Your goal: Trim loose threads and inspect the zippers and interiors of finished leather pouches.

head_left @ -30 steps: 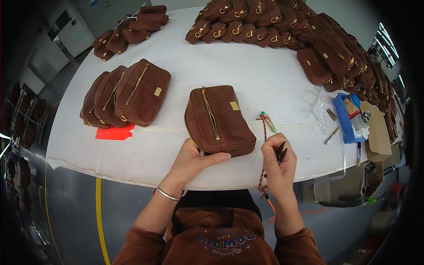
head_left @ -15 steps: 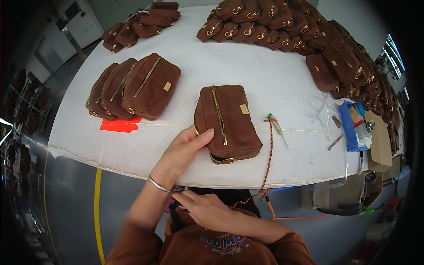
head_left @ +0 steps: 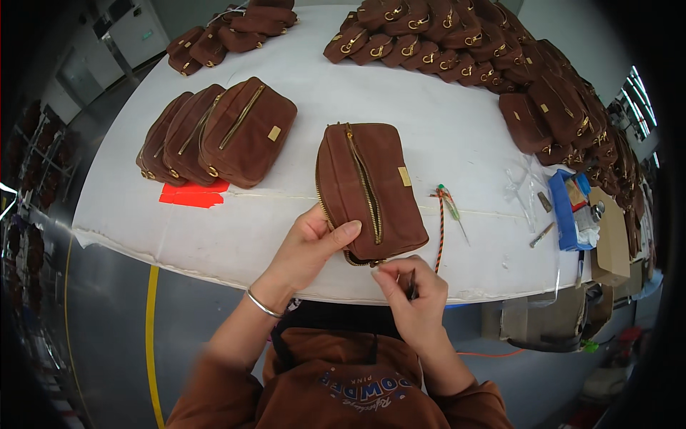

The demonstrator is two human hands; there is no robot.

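Note:
A brown zippered pouch (head_left: pixel 393 193) stands tilted at the table's near side, its front zipper and small gold plate facing up. My left hand (head_left: pixel 307 247) grips its lower left side, thumb on the front and fingers behind. Along that left edge runs a second gold zipper, partly parted near the bottom. My right hand (head_left: pixel 418 289) is closed at the pouch's lower edge, thumb and forefinger pinching the gold zipper pull there. Something small and dark shows between its curled fingers; its kind is hidden.
Three finished-looking pouches (head_left: pixel 250 136) lean together at left by a red sheet (head_left: pixel 193 195). Many more are piled at the back right (head_left: pixel 457 43). A green-handled pointed tool (head_left: pixel 451 207), an orange-black cord (head_left: pixel 440 236) and a blue tray (head_left: pixel 564 214) lie to the right.
My right hand has come up from near my body to the pouch's lower edge and closed on the zipper pull. The pouch has tilted up slightly in my left hand.

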